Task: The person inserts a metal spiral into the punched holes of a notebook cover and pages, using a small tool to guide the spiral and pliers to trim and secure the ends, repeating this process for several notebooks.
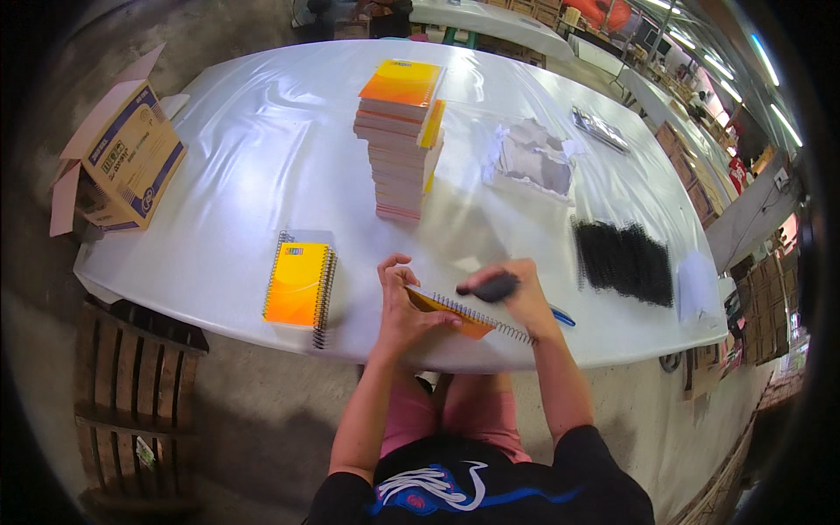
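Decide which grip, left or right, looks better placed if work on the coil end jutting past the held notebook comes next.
Probably the right grip: it is nearer that coil end, though it holds a dark tool. The left grip is occupied, clasping the notebook.

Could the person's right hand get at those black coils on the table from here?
Probably yes: the black coils lie to the right of the right hand, with nothing tall between them, though the hand holds a dark object, which may need setting down.
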`<action>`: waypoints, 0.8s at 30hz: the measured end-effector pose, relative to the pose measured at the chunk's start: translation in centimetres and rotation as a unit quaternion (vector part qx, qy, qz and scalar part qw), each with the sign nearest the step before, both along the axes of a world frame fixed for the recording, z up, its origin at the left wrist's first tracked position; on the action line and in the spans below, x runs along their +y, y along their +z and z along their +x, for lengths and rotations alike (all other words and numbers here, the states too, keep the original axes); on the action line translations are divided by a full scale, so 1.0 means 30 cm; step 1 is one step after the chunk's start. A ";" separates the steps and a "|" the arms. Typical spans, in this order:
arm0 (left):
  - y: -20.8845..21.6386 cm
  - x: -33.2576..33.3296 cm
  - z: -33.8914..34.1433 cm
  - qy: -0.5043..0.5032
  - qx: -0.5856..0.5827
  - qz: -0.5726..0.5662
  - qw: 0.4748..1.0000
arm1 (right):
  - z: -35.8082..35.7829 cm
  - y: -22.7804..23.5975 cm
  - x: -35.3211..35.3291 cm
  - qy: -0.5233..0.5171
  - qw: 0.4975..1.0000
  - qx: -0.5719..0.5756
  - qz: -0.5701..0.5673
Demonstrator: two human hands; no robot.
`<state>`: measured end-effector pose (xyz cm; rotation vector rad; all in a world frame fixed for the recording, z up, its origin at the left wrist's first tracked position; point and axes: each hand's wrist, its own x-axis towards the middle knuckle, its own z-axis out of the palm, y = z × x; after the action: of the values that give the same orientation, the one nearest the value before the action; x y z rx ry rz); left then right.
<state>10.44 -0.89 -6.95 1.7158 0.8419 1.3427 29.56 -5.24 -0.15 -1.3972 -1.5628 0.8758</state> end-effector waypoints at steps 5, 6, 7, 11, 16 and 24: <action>-0.003 0.007 -0.004 -0.054 -0.029 -0.102 0.993 | -0.027 0.020 0.025 0.013 0.999 0.015 -0.034; -0.007 0.012 0.001 -0.056 -0.031 -0.105 0.992 | -0.025 0.029 0.030 -0.008 0.997 0.062 -0.047; -0.012 0.007 0.001 -0.055 -0.032 -0.110 0.992 | -0.054 0.011 0.008 0.039 0.983 0.179 0.006; 0.021 0.008 0.002 -0.040 0.025 -0.057 0.997 | -0.081 -0.016 0.053 0.023 0.999 -0.011 -0.025; -0.023 0.014 -0.018 -0.043 0.036 -0.008 0.998 | -0.122 0.011 0.060 0.018 0.999 -0.030 -0.021; -0.022 -0.007 -0.019 -0.128 -0.140 -0.177 0.966 | 0.212 -0.097 0.008 -0.208 0.921 -0.315 0.097</action>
<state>9.86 -1.10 -7.61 1.2724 0.6286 1.1461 35.93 -5.00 -3.07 -1.8750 -1.6439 -0.0054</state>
